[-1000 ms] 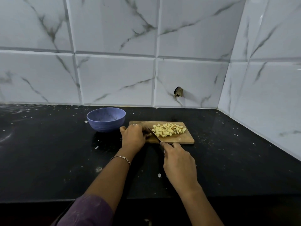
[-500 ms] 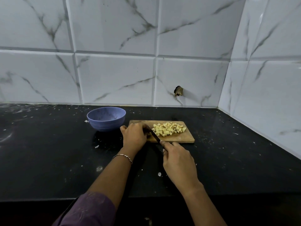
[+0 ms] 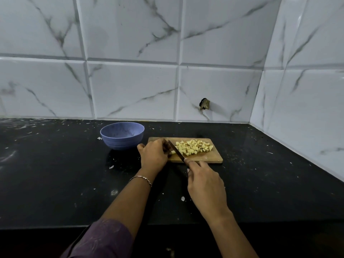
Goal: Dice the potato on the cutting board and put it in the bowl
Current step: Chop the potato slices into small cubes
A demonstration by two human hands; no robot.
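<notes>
A small wooden cutting board (image 3: 210,157) lies on the black counter with a heap of pale yellow potato dice (image 3: 193,147) on its middle. My left hand (image 3: 154,155) sits on the board's left end, its fingers curled over a remaining bit of potato that is mostly hidden. My right hand (image 3: 204,183) grips the handle of a knife (image 3: 176,150), whose dark blade slants across the board between my left fingers and the dice. A blue bowl (image 3: 122,135) stands just left of the board and looks empty.
The black counter (image 3: 55,174) is speckled with white scraps. White marble tiles close the back and the right side, forming a corner at the right. A small dark hole (image 3: 204,104) sits in the back wall above the board.
The knife blade has shifted slightly left toward my left fingers. Both hands keep nearly the same places, and the dice heap is unchanged.
</notes>
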